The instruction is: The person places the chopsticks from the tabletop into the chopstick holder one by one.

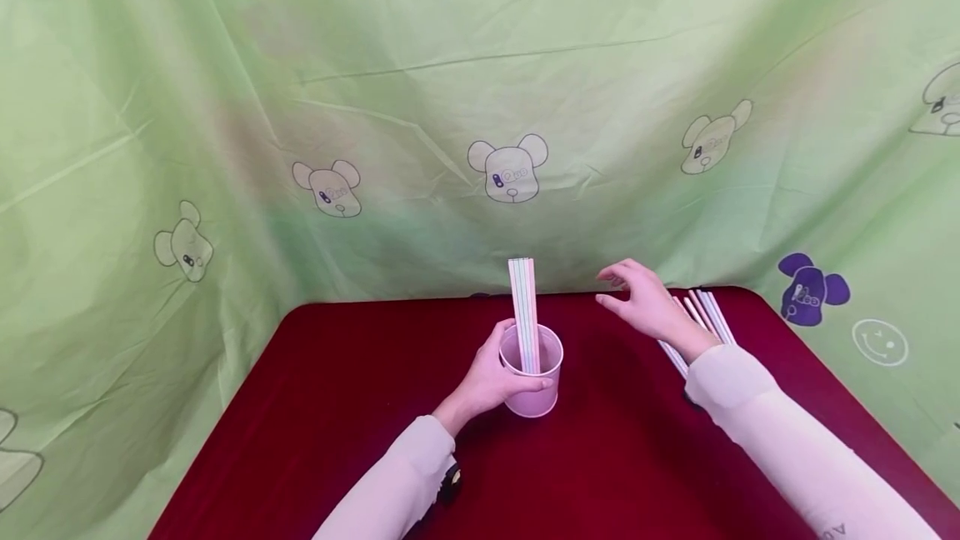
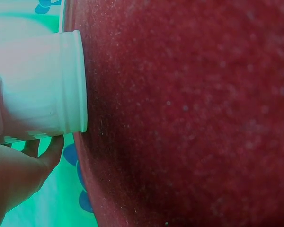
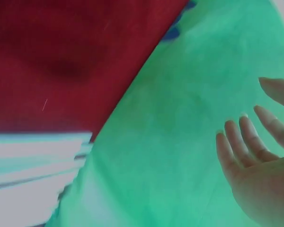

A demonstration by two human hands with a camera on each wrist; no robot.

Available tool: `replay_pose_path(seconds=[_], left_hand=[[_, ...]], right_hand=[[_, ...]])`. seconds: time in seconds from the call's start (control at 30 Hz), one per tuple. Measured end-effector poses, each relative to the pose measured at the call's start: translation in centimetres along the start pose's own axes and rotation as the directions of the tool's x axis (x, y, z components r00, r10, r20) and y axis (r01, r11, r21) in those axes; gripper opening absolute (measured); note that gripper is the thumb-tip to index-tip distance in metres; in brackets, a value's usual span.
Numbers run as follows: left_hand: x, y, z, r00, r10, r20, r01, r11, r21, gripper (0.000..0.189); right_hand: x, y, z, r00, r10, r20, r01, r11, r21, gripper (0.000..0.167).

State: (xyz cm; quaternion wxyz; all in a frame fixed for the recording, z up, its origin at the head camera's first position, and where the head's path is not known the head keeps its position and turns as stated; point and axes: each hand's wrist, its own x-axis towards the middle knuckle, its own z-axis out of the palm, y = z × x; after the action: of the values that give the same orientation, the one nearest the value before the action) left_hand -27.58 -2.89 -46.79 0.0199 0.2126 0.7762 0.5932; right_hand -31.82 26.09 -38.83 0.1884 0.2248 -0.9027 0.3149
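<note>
- Two bunches of sticks are present: the upright sticks (image 1: 524, 311) inside the cup (image 1: 534, 403), and the loose sticks (image 1: 721, 319) lying on the table (image 1: 360, 382).
- Governing relation (judgement): the loose sticks lie to the right of the right hand (image 1: 641, 302), behind its fingertips and beneath the wrist and forearm, while those fingertips point left, toward the cup.
- Long axis, loose sticks: slanting across the table, far ends leftward, near ends rightward and partly hidden by the forearm. Some rods are slightly fanned.
- Nearer hand: the right. The left hand (image 1: 491, 377) is well apart from them, beyond the cup.
- Right fingers: loosely bent, thumb well separated from them, holding nothing; raised and clear of both bunches.
- Left fingers: spread wide around the cup, thumb along its near side, other fingers toward its far side.
- Cup: within the left grip; left of the right fingertips, lower and closer to the body.
- Upright sticks: above the left thumb, nearly vertical, tops tilted slightly left; left of the right fingertips, not touching them.
</note>
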Motion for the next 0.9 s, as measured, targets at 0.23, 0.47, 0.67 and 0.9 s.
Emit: replay_pose_path(seconds=[0.23,0.47,0.67,0.9], left_hand=[[-0.2,-0.3,0.2,1.000,0.017,0.002,-0.017,0.999,-0.034,0.092],[-0.3,-0.2,0.2,1.000,0.016,-0.005,-0.016,0.999,-0.028,0.094],[-0.1,-0.2,-0.1,1.000,0.015,-0.012,-0.015,1.000,0.005,0.093],[-0.3,-0.1,0.1,1.000,-0.001,0.004,0.001,1.000,-0.003,0.094]], right_hand=[[-1.1,3.1,-2.3,0.999,0.019,0.029,-0.016,0.996,-0.089,0.031],[-1.9,6.4,-3.9,0.997,0.048,0.059,-0.038,0.986,-0.165,0.033],[-2.9,10.0,-4.9,0.995,0.077,0.056,-0.064,0.973,-0.220,0.034],[-5.4,13.2,-6.0,0.977,0.204,0.064,-0.182,0.951,-0.249,0.037]])
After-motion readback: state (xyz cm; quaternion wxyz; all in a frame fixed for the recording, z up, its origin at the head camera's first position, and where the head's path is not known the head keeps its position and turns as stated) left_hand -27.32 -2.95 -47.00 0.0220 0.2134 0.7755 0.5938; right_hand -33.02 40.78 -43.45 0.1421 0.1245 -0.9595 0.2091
